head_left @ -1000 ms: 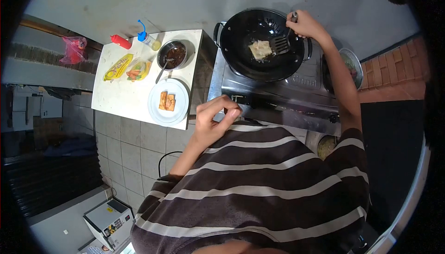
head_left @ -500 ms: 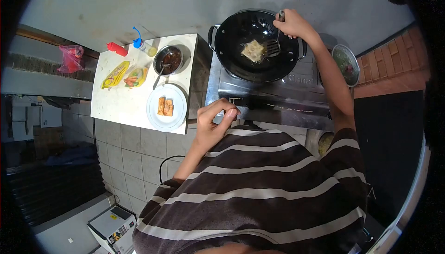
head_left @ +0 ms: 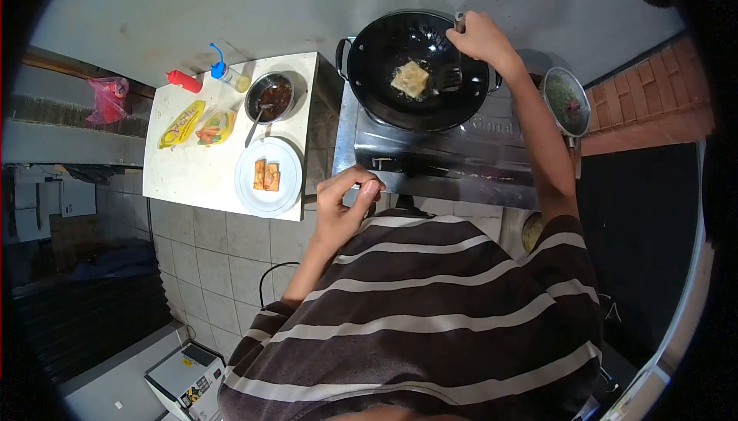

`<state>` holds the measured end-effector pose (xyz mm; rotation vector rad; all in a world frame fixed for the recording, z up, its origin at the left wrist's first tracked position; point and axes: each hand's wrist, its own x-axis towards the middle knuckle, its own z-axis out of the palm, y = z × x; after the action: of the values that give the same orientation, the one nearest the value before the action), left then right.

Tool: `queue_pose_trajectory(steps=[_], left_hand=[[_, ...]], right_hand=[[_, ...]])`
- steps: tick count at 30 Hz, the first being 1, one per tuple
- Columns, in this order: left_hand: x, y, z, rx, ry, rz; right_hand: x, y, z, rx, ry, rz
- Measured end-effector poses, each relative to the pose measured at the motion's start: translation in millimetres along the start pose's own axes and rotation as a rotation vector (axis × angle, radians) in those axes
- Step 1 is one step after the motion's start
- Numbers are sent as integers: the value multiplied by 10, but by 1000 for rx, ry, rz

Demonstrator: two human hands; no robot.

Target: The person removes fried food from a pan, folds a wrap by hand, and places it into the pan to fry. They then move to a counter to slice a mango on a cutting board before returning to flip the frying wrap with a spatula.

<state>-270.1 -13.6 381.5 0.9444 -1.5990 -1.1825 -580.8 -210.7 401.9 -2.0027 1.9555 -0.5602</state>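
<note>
My right hand (head_left: 478,36) grips the handle of a slotted spatula (head_left: 450,75) inside a black wok (head_left: 384,106) on the steel stove (head_left: 438,152). The spatula's blade lies just right of a pale square piece of food (head_left: 410,78) in the wok. My left hand (head_left: 342,209) hovers at the stove's front edge with fingers curled and fingertips pinched; it holds nothing I can see. A white plate (head_left: 286,190) with two fried pieces (head_left: 265,176) sits on the white table to its left.
On the white table (head_left: 192,183) stand a metal bowl of dark sauce (head_left: 269,98) with a spoon, a red squeeze bottle (head_left: 184,79), a blue-capped bottle (head_left: 229,76) and two yellow packets (head_left: 196,125). A bowl of greens (head_left: 566,100) sits right of the stove. Tiled floor lies below.
The whole view has drifted left and up as my head moved. The spatula blade has shifted slightly relative to the food piece. My left hand keeps its pinched pose.
</note>
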Motion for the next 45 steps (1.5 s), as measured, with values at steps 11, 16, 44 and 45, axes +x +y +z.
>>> queue_pose_trajectory(steps=[11,16,44,45], left_hand=[[-29,-34,-45,-30,-23,9],[-33,-16,-55,-44,20,-20],[-70,-97,-135,-108,45,-80],[-74,-106,-134,-106,38,-75]], right_hand=[[7,-14,48,32,-27,125],[-28,-93,-35,108,-127,194],[-155,205,375,236,-10,217],[-162,192,365,238,6,193]])
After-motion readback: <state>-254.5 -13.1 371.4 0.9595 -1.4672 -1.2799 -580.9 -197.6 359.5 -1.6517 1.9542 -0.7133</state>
